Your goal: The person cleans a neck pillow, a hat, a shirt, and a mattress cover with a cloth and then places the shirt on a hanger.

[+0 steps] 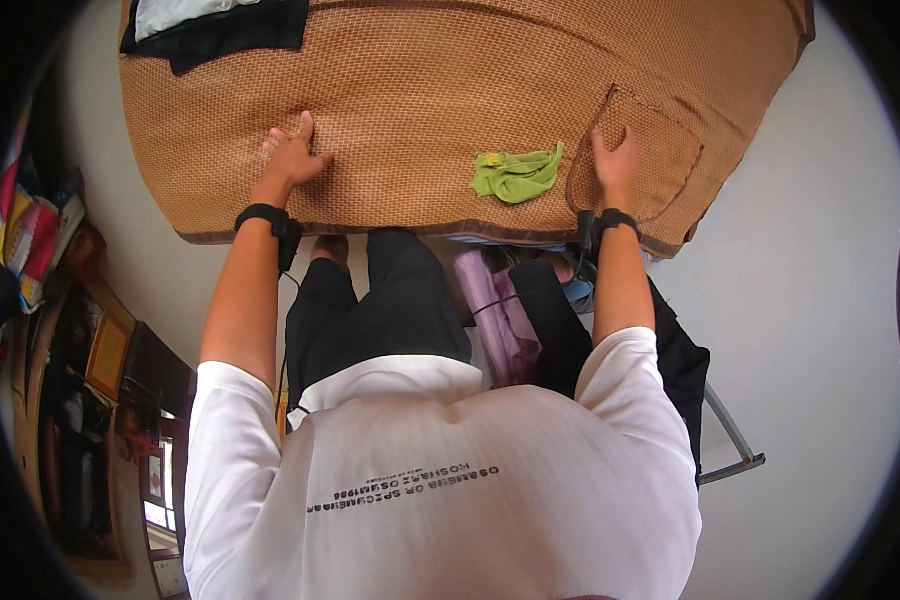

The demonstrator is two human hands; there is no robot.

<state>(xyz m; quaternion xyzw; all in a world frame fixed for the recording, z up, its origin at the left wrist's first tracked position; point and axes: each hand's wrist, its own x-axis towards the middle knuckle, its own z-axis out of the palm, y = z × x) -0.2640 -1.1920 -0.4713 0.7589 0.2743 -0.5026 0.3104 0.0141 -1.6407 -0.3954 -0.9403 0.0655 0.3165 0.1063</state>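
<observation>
A brown woven mat point(420, 90) with a dark edging covers the raised surface before me. My left hand point(294, 157) is over its left part, fingers spread, holding nothing. On the right, my right hand point(615, 159) has thumb and fingers apart above a patch of the mat outlined by a seam, beside a curved brown cord point(576, 169). Whether either hand touches the mat is hard to tell. Between them, nearer the right hand, lies a crumpled green cloth point(517, 174). Black bands with small devices sit on both wrists.
Black fabric point(232, 37) with a white cloth point(184, 13) on it lies at the mat's far left. A pink-purple bundle point(484, 315) and dark clothing point(671, 352) are below the mat's front edge, with a metal frame point(731, 427) at right. Colourful textiles point(30, 232) are at far left.
</observation>
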